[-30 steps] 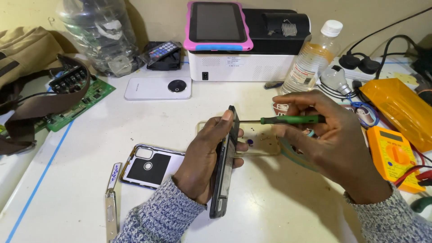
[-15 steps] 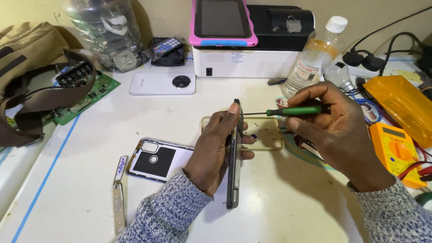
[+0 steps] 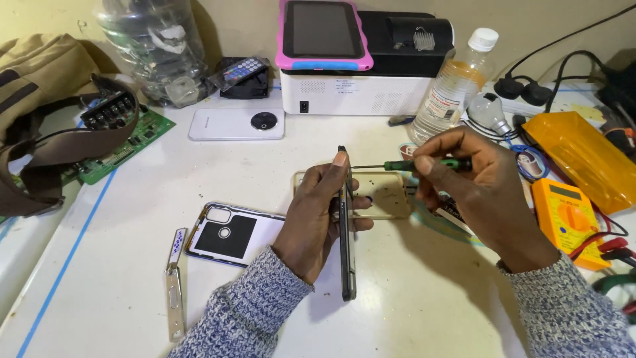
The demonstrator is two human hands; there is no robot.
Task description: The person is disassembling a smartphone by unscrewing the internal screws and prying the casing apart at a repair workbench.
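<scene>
Mid-table, toward the near edge: left hand (image 3: 317, 215) clamped around a dark phone (image 3: 345, 225) held on edge, right hand (image 3: 474, 192) pinching a green-handled screwdriver (image 3: 411, 164), tip at the phone's upper side. Apparently working a screw or seam; steady tip pressure needed. Clear case (image 3: 377, 195) lying behind, back cover (image 3: 232, 233) beside the left wrist.
</scene>
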